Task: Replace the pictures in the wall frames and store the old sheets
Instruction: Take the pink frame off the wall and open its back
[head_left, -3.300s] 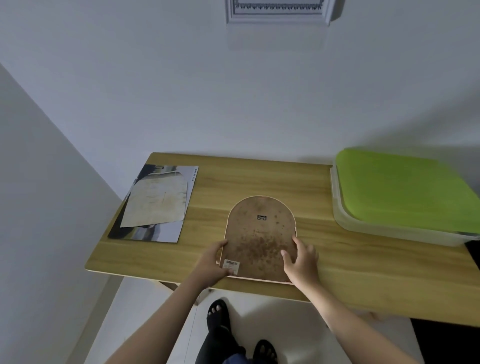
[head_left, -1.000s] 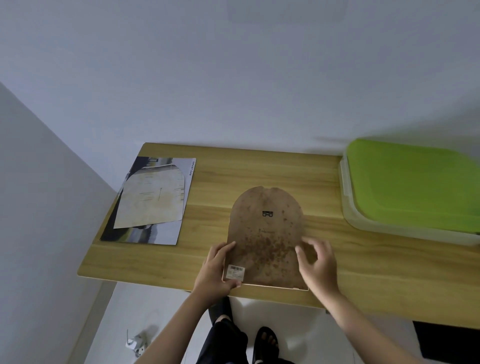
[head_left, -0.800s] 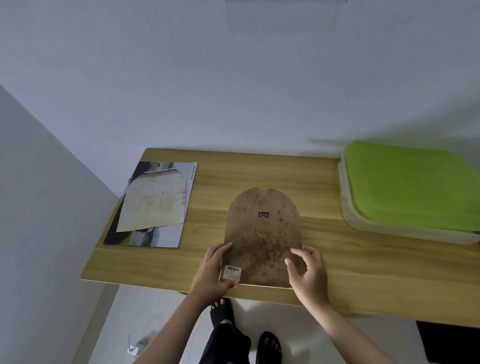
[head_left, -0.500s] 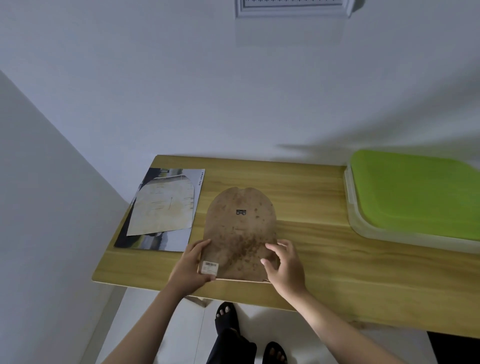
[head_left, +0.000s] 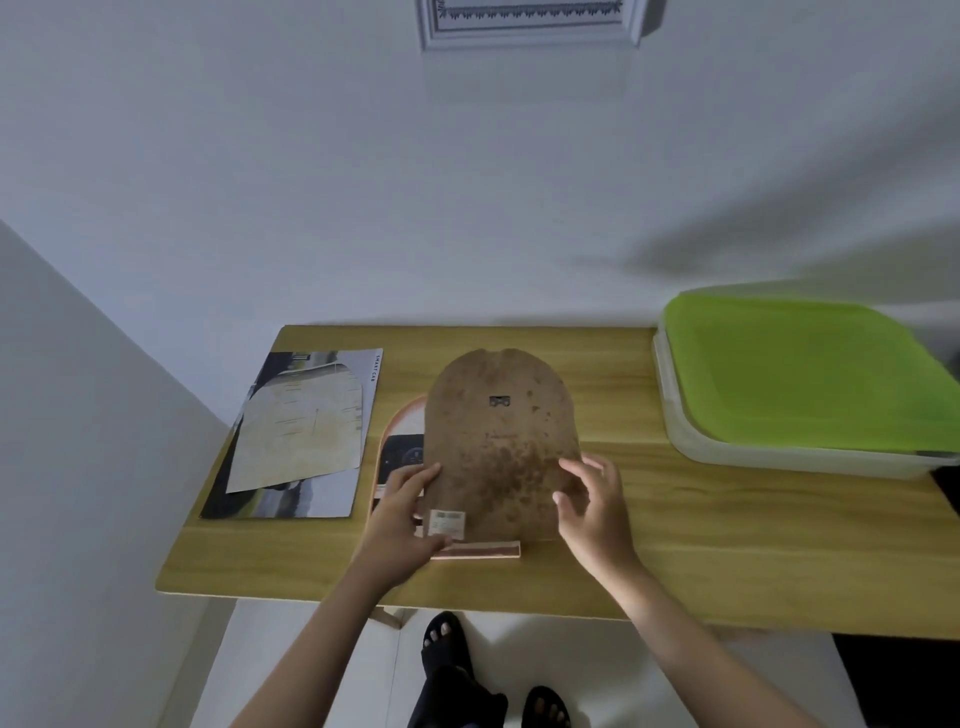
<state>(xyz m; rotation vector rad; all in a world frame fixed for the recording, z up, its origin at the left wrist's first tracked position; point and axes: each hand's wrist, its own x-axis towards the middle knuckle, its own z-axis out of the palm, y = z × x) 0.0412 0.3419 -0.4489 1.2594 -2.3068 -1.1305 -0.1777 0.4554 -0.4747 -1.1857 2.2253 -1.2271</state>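
your left hand (head_left: 400, 525) and right hand (head_left: 592, 512) pinch the backing board (head_left: 501, 441); tilting toward 9 o'clock could drag the picture (head_left: 400, 457) out.

An arched brown backing board (head_left: 501, 447), mottled with dark stains, has a small metal hanger near its top and a white barcode label (head_left: 447, 521) at its lower left corner. It is shifted right off the arched pink frame (head_left: 475, 550), which lies face down on the worktop (head_left: 727, 519), uncovering a dark picture (head_left: 401, 460) inside. To the left, a pale, yellowed arch-cut sheet (head_left: 301, 434) lies on a rectangular printed sheet (head_left: 291, 499). A white frame (head_left: 530, 23) hangs on the wall above.
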